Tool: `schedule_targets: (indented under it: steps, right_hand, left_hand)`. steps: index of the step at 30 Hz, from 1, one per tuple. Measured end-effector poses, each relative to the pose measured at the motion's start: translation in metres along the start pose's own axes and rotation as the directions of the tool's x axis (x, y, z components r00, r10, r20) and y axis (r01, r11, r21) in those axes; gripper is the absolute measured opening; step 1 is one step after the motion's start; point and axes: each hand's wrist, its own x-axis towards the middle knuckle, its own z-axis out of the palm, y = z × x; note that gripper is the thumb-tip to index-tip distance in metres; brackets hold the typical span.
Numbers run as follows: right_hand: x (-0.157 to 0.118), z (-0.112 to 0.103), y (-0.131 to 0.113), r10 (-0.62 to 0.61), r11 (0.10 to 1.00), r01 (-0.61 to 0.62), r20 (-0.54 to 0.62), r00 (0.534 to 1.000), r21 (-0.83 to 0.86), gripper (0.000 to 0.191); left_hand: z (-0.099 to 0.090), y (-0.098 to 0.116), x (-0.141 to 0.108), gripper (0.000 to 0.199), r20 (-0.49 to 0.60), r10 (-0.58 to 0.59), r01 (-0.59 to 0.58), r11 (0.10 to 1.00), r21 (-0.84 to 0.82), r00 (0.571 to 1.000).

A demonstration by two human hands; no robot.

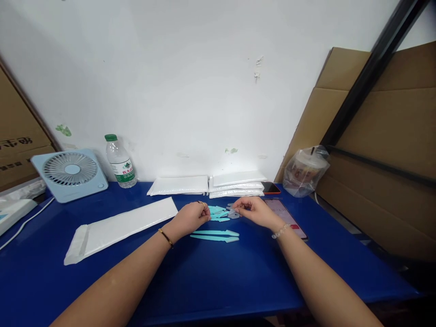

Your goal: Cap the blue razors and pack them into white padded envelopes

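Observation:
Fingers of my left hand (192,215) are pinched together at the left edge of a small pile of turquoise eyebrow razors (218,212), closed on one of them. Across the pile, my right hand (255,210) has its thumb and forefinger closed on a grey, see-through eyebrow razor (232,212). Its far parts are hidden by the fingers and the pile. Just in front of both hands, two turquoise eyebrow razors (215,238) lie side by side on the blue table (218,277), their angled heads to the right.
A long white padded mailer (126,229) lies left of my hands. More white mailers (235,184) are stacked by the wall. A phone (286,218) lies beside my right wrist, another phone (271,188) behind it. Around stand a fan (72,170), a bottle (121,163) and a bagged cup (305,170).

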Motion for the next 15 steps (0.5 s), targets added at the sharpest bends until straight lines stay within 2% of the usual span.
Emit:
schedule_targets:
  steps: [5, 8, 12, 15]
  right_hand:
    - [0.001, 0.013, 0.000, 0.011, 0.990, -0.023, 0.087, 0.996, 0.139, 0.027]
    - [0.000, 0.016, -0.003, 0.023, 0.988, -0.043, 0.134, 0.991, 0.150, 0.028]
    - [-0.001, 0.008, -0.002, 0.008, 0.999, -0.014, 0.189, 0.982, 0.032, 0.022]
    - [-0.001, 0.002, 0.007, -0.033, 0.988, 0.046, 0.093, 0.995, -0.144, 0.014]
  left_hand:
    - [0.003, 0.004, -0.001, 0.021, 0.021, 0.015, -0.014, 0.999, -0.050, 1.000]
    - [0.007, 0.005, -0.003, 0.020, 0.039, 0.032, -0.029, 0.998, -0.060, 0.999]
    - [0.008, 0.004, -0.003, 0.020, 0.110, 0.049, -0.044, 0.998, -0.042, 0.993]
    - [0.007, -0.001, -0.001, 0.020, 0.019, 0.055, -0.057, 0.993, 0.104, 0.998]
